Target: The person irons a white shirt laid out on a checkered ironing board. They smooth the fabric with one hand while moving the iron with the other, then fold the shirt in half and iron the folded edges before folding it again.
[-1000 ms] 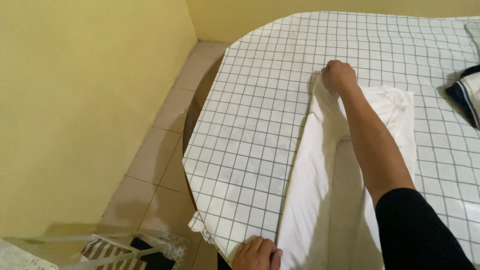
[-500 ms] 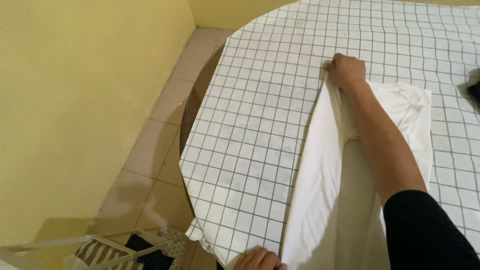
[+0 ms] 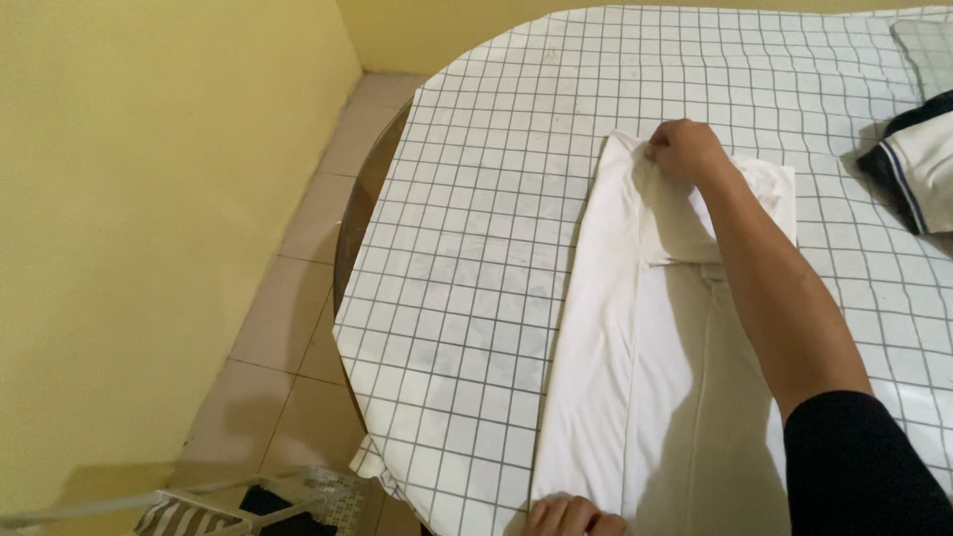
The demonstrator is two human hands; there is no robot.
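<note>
White garment (image 3: 655,377) soft, limp; my right hand (image 3: 683,151) pinching twelve-o'clock corner, left hand (image 3: 574,516) pinning six-o'clock hem, fingers curled.

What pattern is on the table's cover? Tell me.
White tablecloth with a thin dark grid of squares; head view.

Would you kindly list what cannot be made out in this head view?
- Left hand: cut off by the bottom edge; its grip is unclear.
- White garment: the part under the right forearm is hidden.
- Dark-and-white clothing: cut off by the right edge.
- Basket: cut off below; contents unclear.
</note>
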